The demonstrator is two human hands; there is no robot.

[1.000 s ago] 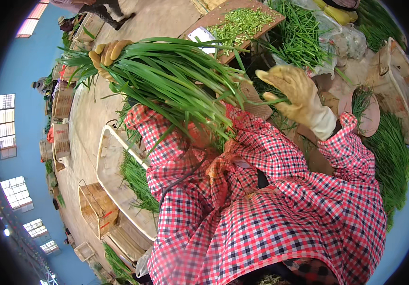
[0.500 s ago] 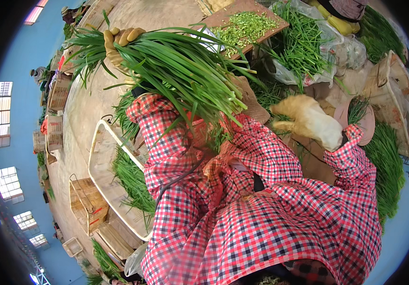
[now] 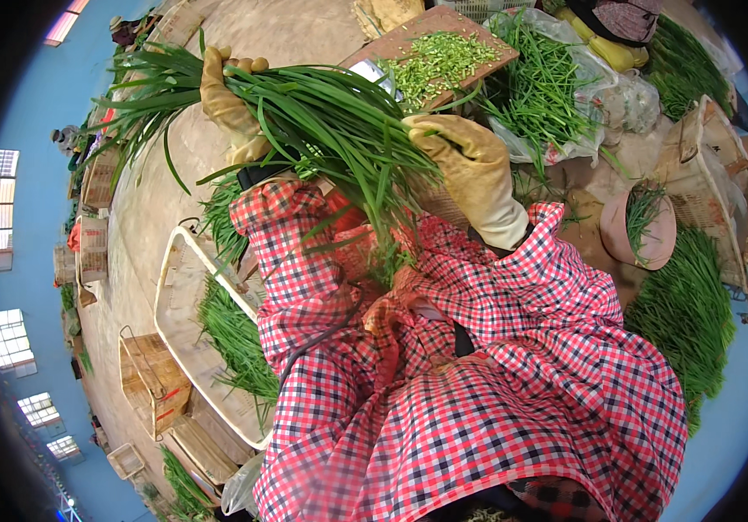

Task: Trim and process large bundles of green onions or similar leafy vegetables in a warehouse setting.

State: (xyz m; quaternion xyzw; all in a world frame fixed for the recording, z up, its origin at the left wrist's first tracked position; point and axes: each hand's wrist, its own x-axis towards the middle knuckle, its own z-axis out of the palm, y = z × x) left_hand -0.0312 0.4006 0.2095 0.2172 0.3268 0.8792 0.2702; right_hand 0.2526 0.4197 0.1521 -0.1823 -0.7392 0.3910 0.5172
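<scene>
My left hand [image 3: 228, 104], in a tan glove, is closed round a thick bunch of garlic chives [image 3: 330, 117] near its leafy end. Long leaves droop past the hand on the left, while the paler stems point right, over my checked sleeves and lap. At the stem end is my right hand [image 3: 474, 170], gloved alike, its fingers bent and pressed together on the stems. The bunch partly hides its fingertips. Beyond the hands, a brown board [image 3: 491, 59] carries a heap of short cut green pieces [image 3: 435, 65].
A clear plastic bag [image 3: 587, 70] of green stems lies beyond my right hand. To the right are a pink bucket [image 3: 615, 230], a pile of chives [image 3: 687, 322] and a crate [image 3: 709, 165]. At left stand a white-rimmed basket [image 3: 163, 287] and a wooden box [image 3: 152, 374].
My right hand has swung from the right, beside the pink bucket, across to the stem end of the bunch and closed there. The left hand keeps its hold, its wrist slightly turned.
</scene>
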